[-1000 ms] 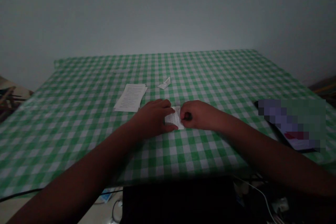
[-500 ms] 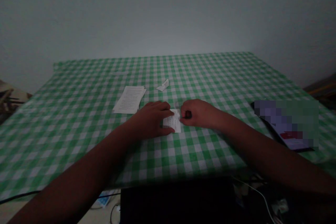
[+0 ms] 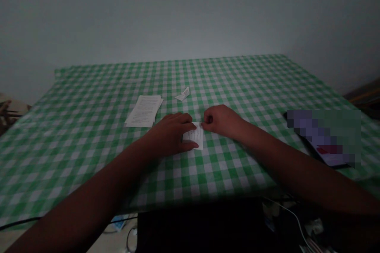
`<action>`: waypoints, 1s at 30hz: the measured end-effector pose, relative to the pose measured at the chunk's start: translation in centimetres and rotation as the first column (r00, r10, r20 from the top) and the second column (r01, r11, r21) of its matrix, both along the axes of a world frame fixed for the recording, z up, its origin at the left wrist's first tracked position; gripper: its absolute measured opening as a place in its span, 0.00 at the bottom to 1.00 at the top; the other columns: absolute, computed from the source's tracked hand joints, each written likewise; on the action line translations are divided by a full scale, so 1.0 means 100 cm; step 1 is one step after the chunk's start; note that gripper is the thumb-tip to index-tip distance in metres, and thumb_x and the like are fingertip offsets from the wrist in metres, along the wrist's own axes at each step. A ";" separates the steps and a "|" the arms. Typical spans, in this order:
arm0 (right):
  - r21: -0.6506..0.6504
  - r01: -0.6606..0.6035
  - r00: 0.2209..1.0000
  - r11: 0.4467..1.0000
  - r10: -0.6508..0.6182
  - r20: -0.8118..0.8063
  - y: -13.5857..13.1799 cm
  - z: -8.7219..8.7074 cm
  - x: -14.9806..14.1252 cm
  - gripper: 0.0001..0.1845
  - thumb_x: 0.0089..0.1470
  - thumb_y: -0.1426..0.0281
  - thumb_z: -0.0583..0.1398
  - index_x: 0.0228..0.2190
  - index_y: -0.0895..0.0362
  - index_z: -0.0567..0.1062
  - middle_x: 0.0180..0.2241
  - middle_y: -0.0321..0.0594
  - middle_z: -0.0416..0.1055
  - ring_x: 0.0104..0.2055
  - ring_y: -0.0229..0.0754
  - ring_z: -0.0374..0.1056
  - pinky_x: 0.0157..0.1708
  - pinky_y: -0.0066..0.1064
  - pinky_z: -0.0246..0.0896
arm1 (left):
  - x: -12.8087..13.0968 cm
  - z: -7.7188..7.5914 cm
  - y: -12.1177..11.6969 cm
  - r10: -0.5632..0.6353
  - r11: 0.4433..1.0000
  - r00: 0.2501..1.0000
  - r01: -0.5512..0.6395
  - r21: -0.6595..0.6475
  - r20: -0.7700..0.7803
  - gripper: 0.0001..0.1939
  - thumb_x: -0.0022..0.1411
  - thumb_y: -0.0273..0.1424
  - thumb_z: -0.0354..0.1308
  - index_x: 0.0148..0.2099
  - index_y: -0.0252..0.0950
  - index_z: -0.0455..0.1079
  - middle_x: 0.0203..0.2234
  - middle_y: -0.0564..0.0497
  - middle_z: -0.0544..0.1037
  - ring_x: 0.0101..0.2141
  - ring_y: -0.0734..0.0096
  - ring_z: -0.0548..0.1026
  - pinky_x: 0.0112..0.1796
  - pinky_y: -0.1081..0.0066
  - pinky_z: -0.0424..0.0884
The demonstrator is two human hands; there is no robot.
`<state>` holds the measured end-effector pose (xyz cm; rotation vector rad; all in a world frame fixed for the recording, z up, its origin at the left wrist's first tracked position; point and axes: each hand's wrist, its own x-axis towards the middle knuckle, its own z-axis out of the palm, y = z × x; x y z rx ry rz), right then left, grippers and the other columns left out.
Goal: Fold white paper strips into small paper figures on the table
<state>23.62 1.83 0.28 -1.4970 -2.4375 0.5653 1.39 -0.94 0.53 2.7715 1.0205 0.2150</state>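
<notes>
A small white printed paper slip lies on the checked cloth between my hands. My left hand rests over its left part, with the fingertips pressing it down. My right hand is curled, its fingertips at the slip's upper right corner. Nothing shows in those fingers, though the dim light hides detail. Farther away lie a stack of printed white sheets and a small folded paper scrap.
A green and white gingham tablecloth covers the table, with a wall behind it. To the right lies a dark phone or tablet, partly blurred out. A black object and cables sit below the table's near edge.
My right hand has moved up and away from the middle of the slip toward its far corner. My left hand stays on the slip.
</notes>
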 end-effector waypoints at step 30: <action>0.070 0.013 0.997 0.997 -0.018 0.077 0.004 0.001 0.000 0.09 0.54 0.65 0.62 0.26 0.56 0.76 0.29 0.38 0.74 0.30 0.37 0.63 0.27 0.31 0.49 | 0.000 0.001 0.002 0.008 1.000 1.000 -0.008 0.003 -0.004 0.22 0.61 0.45 0.62 0.53 0.39 0.72 0.49 0.47 0.73 0.49 0.58 0.72 0.52 0.59 0.64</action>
